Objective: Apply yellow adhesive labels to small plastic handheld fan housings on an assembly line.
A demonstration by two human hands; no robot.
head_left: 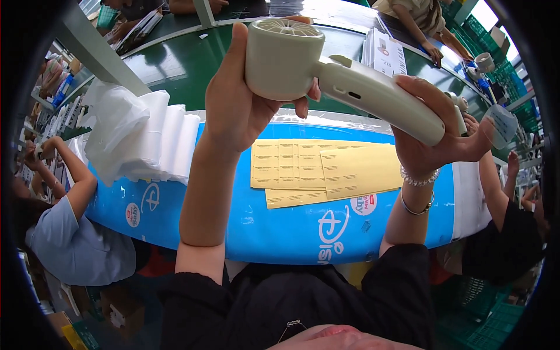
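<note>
Here, your blue work surface [245, 227] spreads below, with a stack of white plastic bags [146, 140] at its left and yellow label sheets [326, 169] in the middle. Above them you hold up a cream handheld fan [326, 73]: your left hand [239, 99] wraps its round head, fingers curled behind, while your right hand [434, 140] grips the handle, probably steadying it for inspection.

Both forearms rise bare from black sleeves. The left hand [236, 99] is raised, its fingers curled shut in a grip, thumb up. The right hand [434, 137], bracelets at its wrist, is clasped shut beside it, slightly lower.
</note>
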